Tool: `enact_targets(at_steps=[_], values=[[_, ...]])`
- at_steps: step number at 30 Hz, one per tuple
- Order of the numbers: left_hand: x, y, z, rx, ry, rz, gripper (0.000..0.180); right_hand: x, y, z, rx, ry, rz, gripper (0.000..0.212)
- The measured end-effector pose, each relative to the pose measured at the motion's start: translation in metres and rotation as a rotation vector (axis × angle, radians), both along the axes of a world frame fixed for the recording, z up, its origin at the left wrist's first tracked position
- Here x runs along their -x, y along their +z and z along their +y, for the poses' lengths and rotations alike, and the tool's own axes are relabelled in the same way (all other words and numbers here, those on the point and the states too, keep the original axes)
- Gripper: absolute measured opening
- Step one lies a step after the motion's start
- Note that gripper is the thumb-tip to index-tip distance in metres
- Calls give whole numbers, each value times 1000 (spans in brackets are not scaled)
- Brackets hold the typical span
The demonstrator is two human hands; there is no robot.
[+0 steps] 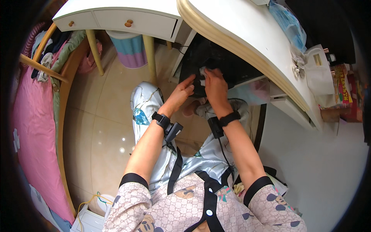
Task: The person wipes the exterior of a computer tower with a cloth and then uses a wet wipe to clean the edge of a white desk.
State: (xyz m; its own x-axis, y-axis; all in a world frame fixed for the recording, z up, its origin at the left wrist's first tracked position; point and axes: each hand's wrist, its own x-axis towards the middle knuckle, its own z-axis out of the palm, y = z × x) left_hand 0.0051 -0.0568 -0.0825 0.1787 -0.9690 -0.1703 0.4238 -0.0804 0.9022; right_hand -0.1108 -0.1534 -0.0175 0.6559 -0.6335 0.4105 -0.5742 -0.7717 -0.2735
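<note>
Black glossy panel is the main thing here, tucked partly under the white desk with the curved, cream-gold moulded edge. That edge cuts across the panel's far right side, so not much headroom there. Going big to small: way off left is a pink-covered, wooden-framed bed, with a good stretch of shiny beige tile floor between it and the person's pale, satiny, patterned trousers, so loads of elbow room on that side. Up top there's a white drawer unit with round wooden knobs, with a blue-and-purple banded bin below, well apart from the hands. Panel's left edge runs close to a white upright, kinda snug. Its near edge is open toward the lap, and both forearms come in that way between the knees.

Right hand is over the panel, fingers bunched tight in a pinch on a small crumpled white wad. Two white bits poke out, can't tell if they're one piece. Left hand is just beside it near the panel's left edge, fingers half curled and loosely spread, nothing visible in them. Can't tell if that fingertip actually touches the panel. Both wrists wear black straps.
</note>
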Motion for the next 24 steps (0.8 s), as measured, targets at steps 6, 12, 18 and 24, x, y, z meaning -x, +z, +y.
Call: enact_targets(at_steps=[6,12,18,24], values=[[-6,2,4,-32,2,18,53,-11,20,5,-39,69,-233,23],[-1,-4,-1,-9,7,8,53,9,-7,0,-117,84,-15,22],[-1,-5,1,-5,22,19,53,5,74,12,38,112,-464,25],[-1,-9,0,-5,35,19,53,11,30,-5,148,126,-181,20]])
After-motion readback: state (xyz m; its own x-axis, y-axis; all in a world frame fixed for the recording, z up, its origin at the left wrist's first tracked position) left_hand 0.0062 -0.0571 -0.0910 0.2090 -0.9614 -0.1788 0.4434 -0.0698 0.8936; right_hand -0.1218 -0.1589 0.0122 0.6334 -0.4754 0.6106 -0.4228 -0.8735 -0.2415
